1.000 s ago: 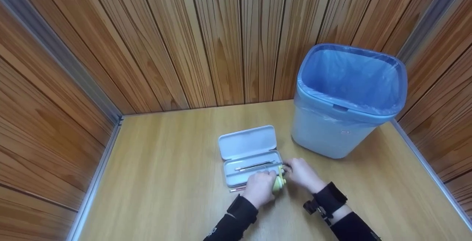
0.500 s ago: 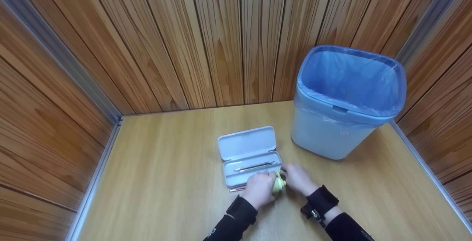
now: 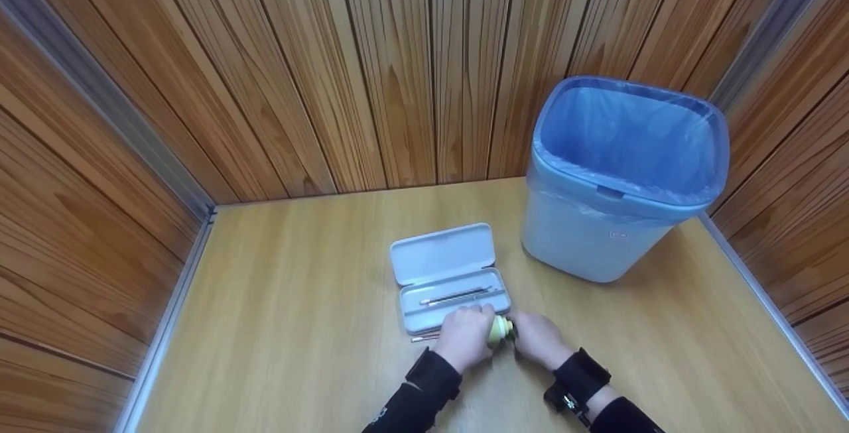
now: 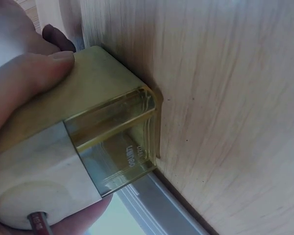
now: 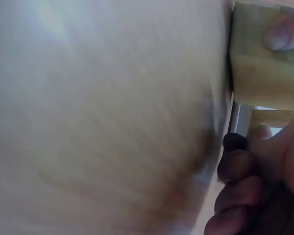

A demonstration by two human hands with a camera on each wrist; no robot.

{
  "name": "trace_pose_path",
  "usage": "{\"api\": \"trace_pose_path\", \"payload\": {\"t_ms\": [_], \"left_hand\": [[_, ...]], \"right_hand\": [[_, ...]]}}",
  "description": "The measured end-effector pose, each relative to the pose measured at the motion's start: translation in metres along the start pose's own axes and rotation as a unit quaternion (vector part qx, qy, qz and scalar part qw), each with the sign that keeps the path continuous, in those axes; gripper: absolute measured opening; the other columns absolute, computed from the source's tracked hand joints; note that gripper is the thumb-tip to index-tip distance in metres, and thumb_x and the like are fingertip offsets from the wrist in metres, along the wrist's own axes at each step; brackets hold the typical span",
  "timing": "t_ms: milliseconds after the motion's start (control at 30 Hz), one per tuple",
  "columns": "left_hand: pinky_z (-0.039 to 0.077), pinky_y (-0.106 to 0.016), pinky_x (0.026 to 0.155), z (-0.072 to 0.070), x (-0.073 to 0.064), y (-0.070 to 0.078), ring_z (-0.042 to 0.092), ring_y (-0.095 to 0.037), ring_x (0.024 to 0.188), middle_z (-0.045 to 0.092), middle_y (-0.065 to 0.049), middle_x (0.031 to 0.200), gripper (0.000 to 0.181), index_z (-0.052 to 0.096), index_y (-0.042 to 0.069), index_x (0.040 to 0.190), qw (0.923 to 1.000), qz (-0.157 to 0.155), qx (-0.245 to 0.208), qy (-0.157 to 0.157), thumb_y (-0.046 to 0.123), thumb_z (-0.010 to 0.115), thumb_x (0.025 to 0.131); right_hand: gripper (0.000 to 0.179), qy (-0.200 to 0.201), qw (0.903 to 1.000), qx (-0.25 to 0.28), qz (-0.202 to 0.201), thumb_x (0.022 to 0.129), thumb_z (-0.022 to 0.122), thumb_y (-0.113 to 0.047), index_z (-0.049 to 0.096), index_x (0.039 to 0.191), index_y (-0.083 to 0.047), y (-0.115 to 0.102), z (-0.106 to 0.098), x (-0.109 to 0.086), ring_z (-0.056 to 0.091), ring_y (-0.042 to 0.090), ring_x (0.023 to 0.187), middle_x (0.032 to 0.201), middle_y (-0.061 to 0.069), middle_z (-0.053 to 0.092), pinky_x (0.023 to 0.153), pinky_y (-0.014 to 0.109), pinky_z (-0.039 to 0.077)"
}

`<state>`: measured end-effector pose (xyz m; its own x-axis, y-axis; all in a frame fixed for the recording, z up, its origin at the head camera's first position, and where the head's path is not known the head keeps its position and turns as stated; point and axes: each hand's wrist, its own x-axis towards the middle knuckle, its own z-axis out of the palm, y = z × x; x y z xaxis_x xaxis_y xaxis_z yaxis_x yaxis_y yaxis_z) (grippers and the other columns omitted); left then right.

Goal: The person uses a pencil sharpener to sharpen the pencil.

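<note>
A yellow crank pencil sharpener [image 4: 93, 83] with a clear shavings drawer stands on the tabletop. My left hand [image 3: 465, 335] grips its body from above, the thumb lying across the yellow casing in the left wrist view. A red pencil [image 4: 39, 223] sticks into the hole in its pale front. On the sharpener's other side, my right hand [image 3: 538, 340] has its fingers curled at the crank [image 5: 274, 117]; the grip on the knob is mostly hidden. Just behind the hands lies an open pale pencil case [image 3: 443, 254], with pencils [image 3: 456, 296] in its tray.
A large bin [image 3: 584, 241] lined with a blue bag stands at the back right, near the right hand. Wood-panelled walls [image 3: 398, 75] enclose the tabletop [image 3: 292, 300] at the back and both sides.
My right hand has moved round with the crank, from beyond the sharpener's top down towards me. The left hand keeps holding the sharpener in place.
</note>
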<state>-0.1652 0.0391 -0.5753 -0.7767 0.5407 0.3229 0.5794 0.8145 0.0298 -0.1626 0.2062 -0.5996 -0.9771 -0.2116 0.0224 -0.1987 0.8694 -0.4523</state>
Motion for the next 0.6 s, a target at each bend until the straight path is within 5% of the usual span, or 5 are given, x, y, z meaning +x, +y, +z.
{"api": "trace_pose_path", "payload": {"t_ms": [400, 600], "left_hand": [[0.048, -0.027, 0.054, -0.002, 0.004, 0.004, 0.062, -0.014, 0.065, 0.066, 0.003, 0.077, 0.053, 0.059, 0.015, 0.091, 0.9992, -0.008, -0.004, -0.039, 0.037, 0.092, 0.056], [0.050, -0.027, 0.056, -0.005, 0.002, 0.001, 0.063, -0.015, 0.066, 0.066, 0.003, 0.077, 0.054, 0.060, 0.015, 0.091, 0.9989, -0.016, -0.001, -0.043, 0.037, 0.093, 0.056]], "right_hand": [[0.017, -0.046, 0.9989, -0.003, 0.012, 0.084, 0.065, -0.001, 0.058, 0.070, -0.008, -0.002, -0.008, -0.016, 0.052, 0.021, 0.060, 0.064, 0.005, 0.057, 0.057, 0.042, 0.044], [0.017, -0.071, 0.9965, 0.028, -0.035, 0.089, 0.068, -0.012, 0.063, 0.073, -0.012, -0.006, -0.019, -0.031, 0.054, 0.014, 0.061, 0.065, -0.002, 0.060, 0.056, 0.034, 0.042]]}}
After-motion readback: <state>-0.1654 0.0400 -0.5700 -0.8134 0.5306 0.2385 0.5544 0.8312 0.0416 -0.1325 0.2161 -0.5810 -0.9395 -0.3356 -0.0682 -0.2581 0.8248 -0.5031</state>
